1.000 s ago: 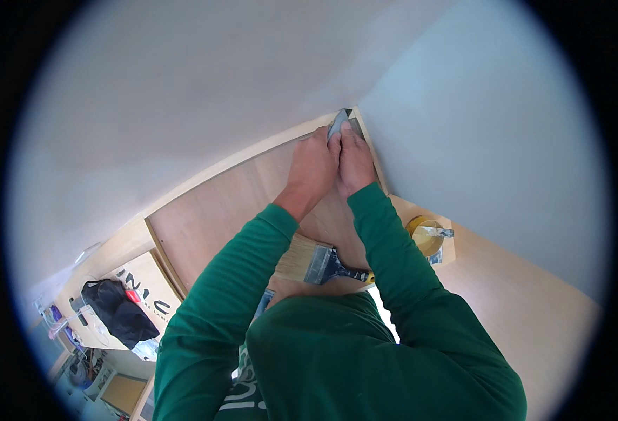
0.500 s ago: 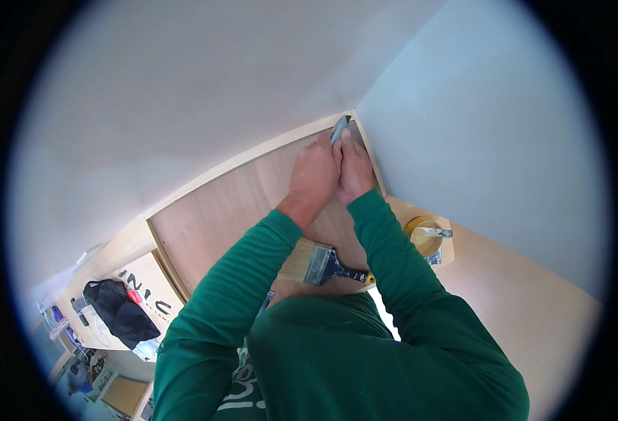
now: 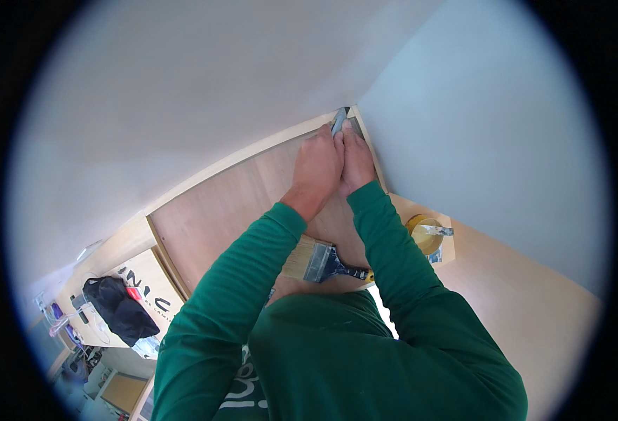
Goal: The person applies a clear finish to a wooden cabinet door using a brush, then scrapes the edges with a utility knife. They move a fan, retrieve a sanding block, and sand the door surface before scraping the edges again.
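Note:
Both my hands meet at the far corner of a recessed wooden panel [image 3: 218, 189]. Between them is a slim grey tool that looks like a utility knife [image 3: 338, 121], its dark end at the corner of the pale wooden frame [image 3: 253, 153]. My left hand [image 3: 317, 167] is closed, its fingers curled around the tool. My right hand [image 3: 357, 160] is pressed against it, also gripping the tool with the thumb along it. The tool's lower part is hidden by my fingers. A wide paintbrush [image 3: 326, 264] with a dark blue handle lies on the panel between my forearms.
A yellow tub [image 3: 425, 235] with a flat blade across its rim stands right of my right forearm. A plain wall [image 3: 491, 126] rises to the right, a pale surface [image 3: 169, 91] beyond the frame. A black cloth bag [image 3: 118, 307] lies at the left.
Both hands and the grey tool have shifted slightly away from me, so the dark end now overlaps the frame's edge at the corner. The grip looks the same.

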Motion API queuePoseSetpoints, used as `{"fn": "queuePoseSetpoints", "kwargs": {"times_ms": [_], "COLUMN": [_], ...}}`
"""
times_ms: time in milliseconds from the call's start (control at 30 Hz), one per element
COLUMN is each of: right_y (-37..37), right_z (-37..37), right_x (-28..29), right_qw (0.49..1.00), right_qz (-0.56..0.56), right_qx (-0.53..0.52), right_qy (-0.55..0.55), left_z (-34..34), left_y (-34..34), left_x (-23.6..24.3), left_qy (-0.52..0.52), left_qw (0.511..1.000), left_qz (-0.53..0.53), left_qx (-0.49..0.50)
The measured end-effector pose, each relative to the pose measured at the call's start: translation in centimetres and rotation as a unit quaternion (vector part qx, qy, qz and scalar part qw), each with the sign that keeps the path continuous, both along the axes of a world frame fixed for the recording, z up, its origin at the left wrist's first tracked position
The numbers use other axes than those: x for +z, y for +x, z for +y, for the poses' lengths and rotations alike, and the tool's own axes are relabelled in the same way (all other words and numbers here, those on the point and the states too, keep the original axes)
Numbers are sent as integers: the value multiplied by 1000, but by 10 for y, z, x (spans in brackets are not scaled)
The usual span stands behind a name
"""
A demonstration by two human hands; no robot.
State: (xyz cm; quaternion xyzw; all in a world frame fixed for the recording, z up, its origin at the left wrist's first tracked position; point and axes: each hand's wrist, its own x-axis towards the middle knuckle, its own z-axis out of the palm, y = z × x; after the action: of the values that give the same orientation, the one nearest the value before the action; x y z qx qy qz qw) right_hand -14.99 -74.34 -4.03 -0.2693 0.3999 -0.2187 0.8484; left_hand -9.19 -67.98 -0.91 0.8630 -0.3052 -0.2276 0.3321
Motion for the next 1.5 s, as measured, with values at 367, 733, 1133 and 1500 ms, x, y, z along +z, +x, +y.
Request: {"fn": "queuePoseSetpoints", "kwargs": {"times_ms": [367,733,1133,1500], "right_y": [-10,-8,-8,-3], "right_z": [0,3,12,11], "right_x": [-21,-24,-12,-26], "right_qw": [1000,1000,998,989], "right_qz": [-8,-15,34,73], "right_qx": [6,-5,-25,17], "right_qy": [-10,-13,-56,-126], "left_z": [-2,3,11,18], "left_y": [-1,2,4,8], "left_x": [-5,-1,0,-2], "left_qy": [3,10,-14,-61], "left_qw": [1000,1000,999,998], "left_qz": [-15,-8,-5,2], "left_qx": [-3,-18,-43,-26]}}
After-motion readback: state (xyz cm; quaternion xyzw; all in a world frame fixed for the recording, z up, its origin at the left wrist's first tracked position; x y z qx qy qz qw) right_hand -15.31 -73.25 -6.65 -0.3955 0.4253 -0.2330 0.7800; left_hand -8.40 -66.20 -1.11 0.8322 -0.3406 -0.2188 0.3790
